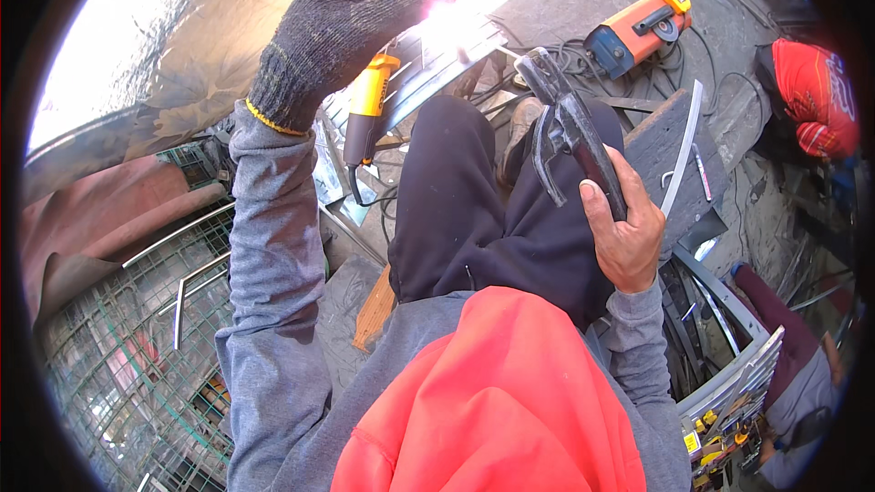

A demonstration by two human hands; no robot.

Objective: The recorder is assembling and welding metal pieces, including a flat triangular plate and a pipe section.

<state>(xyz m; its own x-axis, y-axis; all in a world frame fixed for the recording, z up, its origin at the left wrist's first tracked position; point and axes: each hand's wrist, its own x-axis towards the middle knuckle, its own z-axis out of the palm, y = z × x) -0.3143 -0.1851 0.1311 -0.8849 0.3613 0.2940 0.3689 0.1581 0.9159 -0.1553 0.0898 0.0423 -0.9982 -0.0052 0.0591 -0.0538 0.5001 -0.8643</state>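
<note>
My left hand, in a dark knit glove with a yellow cuff, is raised high, fingers together and curved, between the camera and a bright white glare on a metal workpiece. It holds nothing I can see. My bare right hand grips the black handle of a welding electrode holder, its clamp jaws pointing up toward the glare. I crouch in dark trousers; an orange cloth hangs at my chest.
A yellow power tool lies by the workpiece, and an orange angle grinder with tangled cables lies beyond. Wire mesh panels lie at left. Metal strips lie at right. Another person's sleeve and a red cloth are at right.
</note>
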